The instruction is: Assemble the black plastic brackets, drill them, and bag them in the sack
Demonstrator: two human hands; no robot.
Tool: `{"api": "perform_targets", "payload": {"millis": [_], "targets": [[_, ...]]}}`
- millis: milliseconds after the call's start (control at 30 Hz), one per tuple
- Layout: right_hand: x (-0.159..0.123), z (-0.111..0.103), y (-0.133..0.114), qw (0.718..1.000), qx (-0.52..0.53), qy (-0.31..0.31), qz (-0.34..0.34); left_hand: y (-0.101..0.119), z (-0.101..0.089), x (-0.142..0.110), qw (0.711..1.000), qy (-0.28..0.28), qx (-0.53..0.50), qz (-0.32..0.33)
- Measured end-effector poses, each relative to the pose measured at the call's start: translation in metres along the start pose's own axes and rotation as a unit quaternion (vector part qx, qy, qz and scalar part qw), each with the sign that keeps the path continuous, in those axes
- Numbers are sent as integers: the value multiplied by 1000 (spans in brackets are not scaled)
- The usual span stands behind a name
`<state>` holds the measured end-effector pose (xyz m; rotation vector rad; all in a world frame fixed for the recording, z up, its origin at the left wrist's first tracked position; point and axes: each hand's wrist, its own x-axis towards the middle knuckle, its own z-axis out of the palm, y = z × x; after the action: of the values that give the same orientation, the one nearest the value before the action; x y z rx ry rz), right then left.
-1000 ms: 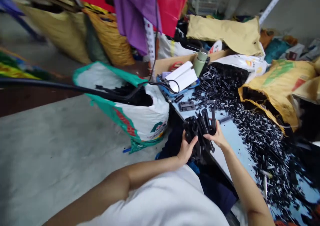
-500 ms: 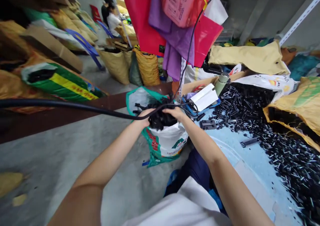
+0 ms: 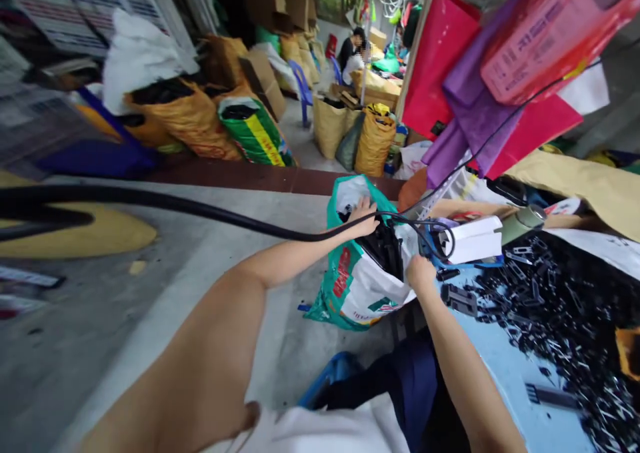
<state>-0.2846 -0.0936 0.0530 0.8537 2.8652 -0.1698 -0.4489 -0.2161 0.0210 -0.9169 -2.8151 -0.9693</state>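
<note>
A green and white plastic sack (image 3: 373, 289) stands on the floor in front of me, its mouth open. Black plastic parts (image 3: 387, 247) fill it near the top. My left hand (image 3: 363, 218) lies over the parts just inside the mouth, fingers spread. At the sack's right rim, my right hand (image 3: 421, 273) is closed in a fist on the white plastic edge. A black cable (image 3: 240, 221) crosses the view close to the camera and passes in front of my left wrist.
To the right, a light-blue table (image 3: 493, 353) bears a heap of small black parts (image 3: 555, 306). A green flask (image 3: 523, 223) and a white folded card (image 3: 473, 239) stand at its back. Filled sacks (image 3: 190, 119) line the far ledge. Two people sit in the background.
My view has swung left. Both hands were together among the black parts; now the left is spread over them and the right has moved to the sack's rim and closed on it.
</note>
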Motion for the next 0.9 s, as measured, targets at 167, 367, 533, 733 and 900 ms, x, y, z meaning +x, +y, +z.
{"api": "perform_targets", "payload": {"millis": [167,367,533,733,900], "targets": [[-11,-13,34,999,30,-26,-9,-9,-36,43,998,30,57,19],[-73,7,80,930,363,45,46,-7,-37,68,984,-61,156,65],[-128,46,80,884,456,59,84,8,-35,71,976,-100,185,47],[-113,34,85,806,567,132,112,43,-23,81,974,-98,202,8],[-66,25,86,751,631,163,110,69,-11,91,970,-105,217,-38]]}}
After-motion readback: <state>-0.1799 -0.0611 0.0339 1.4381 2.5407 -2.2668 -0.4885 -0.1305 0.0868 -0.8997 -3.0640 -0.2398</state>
